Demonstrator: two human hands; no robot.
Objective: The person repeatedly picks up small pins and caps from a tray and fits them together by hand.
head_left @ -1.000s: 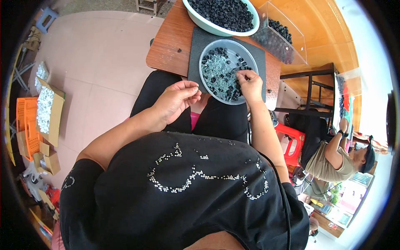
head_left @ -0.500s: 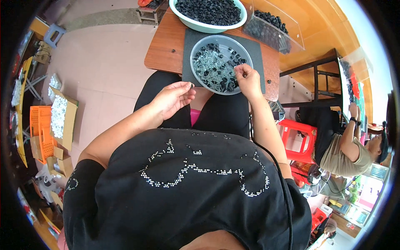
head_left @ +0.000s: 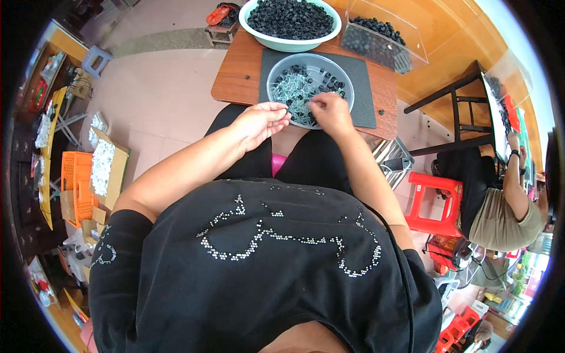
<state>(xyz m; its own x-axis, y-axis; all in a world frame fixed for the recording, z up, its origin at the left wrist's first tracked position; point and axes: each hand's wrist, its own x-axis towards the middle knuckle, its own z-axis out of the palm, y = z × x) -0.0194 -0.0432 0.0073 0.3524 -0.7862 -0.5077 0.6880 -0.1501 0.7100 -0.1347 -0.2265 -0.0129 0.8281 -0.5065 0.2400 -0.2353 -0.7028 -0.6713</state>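
Observation:
A round clear dish [head_left: 343,75] with small black parts and thin metal pins sits on a dark mat [head_left: 362,91] on a small wooden table [head_left: 235,76]. My right hand [head_left: 329,112] rests at the dish's near rim, fingertips pinched over the pins; what it grips is too small to tell. My left hand [head_left: 259,122] hovers just left of the dish, above my lap, fingers curled with the fingertips together near the rim. The two hands are close but apart.
A pale green bowl [head_left: 292,40] heaped with black parts stands at the table's far edge, a clear box [head_left: 382,41] of black parts to its right. Another person [head_left: 500,206] sits at right beside a red stool [head_left: 432,200]. Orange crates [head_left: 79,182] and boxes stand at left.
My right hand has drawn back from inside the dish to its near rim. My left hand has come up toward the dish. The view has tilted, so the table sits higher.

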